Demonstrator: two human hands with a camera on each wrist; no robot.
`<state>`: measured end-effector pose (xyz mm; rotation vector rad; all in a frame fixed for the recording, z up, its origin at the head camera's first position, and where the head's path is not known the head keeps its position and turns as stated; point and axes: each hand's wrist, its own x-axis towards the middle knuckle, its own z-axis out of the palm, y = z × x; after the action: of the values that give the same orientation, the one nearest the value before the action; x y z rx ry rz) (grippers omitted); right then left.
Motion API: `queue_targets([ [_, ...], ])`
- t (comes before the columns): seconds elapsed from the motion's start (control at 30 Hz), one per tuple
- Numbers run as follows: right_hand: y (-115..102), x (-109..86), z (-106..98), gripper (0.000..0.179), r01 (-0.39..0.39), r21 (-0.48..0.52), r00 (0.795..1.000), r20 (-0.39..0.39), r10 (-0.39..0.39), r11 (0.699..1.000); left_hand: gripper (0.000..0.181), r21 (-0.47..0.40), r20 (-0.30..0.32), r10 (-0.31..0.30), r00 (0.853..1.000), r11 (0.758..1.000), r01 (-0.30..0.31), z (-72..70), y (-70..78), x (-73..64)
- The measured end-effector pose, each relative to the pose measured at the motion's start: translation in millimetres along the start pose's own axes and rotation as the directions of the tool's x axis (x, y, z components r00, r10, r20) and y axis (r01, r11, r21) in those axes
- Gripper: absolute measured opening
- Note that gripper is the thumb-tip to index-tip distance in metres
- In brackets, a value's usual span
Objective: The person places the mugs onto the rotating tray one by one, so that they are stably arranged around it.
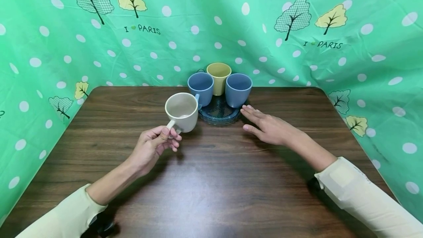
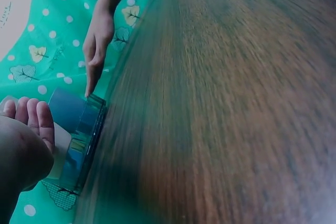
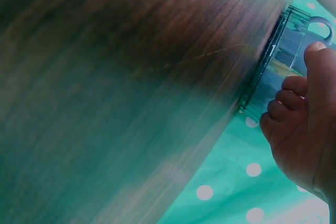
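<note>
In the head view my left hand pinches the handle of a white mug between thumb and fingers. The mug is held above the table, in front and left of a round clear glass tray. On that tray stand a left blue mug, a right blue cup and, behind them, a yellow cup. My right hand has its fingers extended, palm down, with fingertips right at the tray's right rim. The left wrist view shows the white mug partly hidden by my fingers.
The brown wooden table extends toward me from the tray. A green dotted curtain hangs along its back and both sides, close behind the yellow cup. Dark straps show at both cuffs.
</note>
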<state>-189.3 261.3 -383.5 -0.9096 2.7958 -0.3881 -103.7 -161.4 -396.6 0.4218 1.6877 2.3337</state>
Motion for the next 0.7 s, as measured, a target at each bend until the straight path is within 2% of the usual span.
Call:
queue_targets([
  [0.4,-0.9,1.5,-0.2,0.072,-0.011,-0.006,1.000,0.009,0.011,1.000,0.031,0.016,0.052,0.015,0.999,1.000,-0.016,8.6,1.6,5.1],
  [0.7,-2.1,0.9,-0.5,0.072,-0.009,-0.002,1.000,0.008,0.009,1.000,0.031,0.026,0.034,-0.026,0.999,0.999,0.025,20.5,4.7,12.5],
])
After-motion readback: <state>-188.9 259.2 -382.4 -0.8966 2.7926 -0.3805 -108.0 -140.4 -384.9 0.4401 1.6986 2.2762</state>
